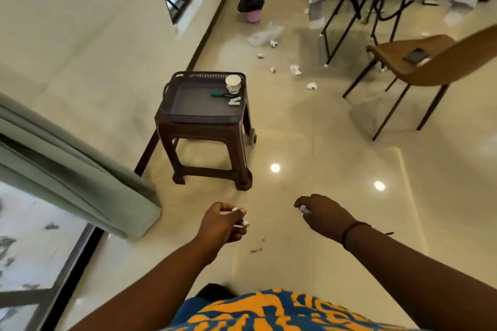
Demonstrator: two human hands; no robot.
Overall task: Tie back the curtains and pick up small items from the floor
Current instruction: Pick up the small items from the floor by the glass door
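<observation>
Two hands out over the tiles. The left hand [220, 223] has its fingers curled round small white pieces [243, 220] — how many is too blurred to count. The right hand [320, 212] pinches one small white item [304, 208] at its fingertips. Ahead of the fingers stands one brown stool [209, 142] bearing one tray [199, 113]. Beyond it about six paper scraps [295, 70] litter the floor [309, 142], near one bin [251, 5]. One curtain [67, 174] hangs left of the left fingers — bare tiles lie between hands and stool.
</observation>
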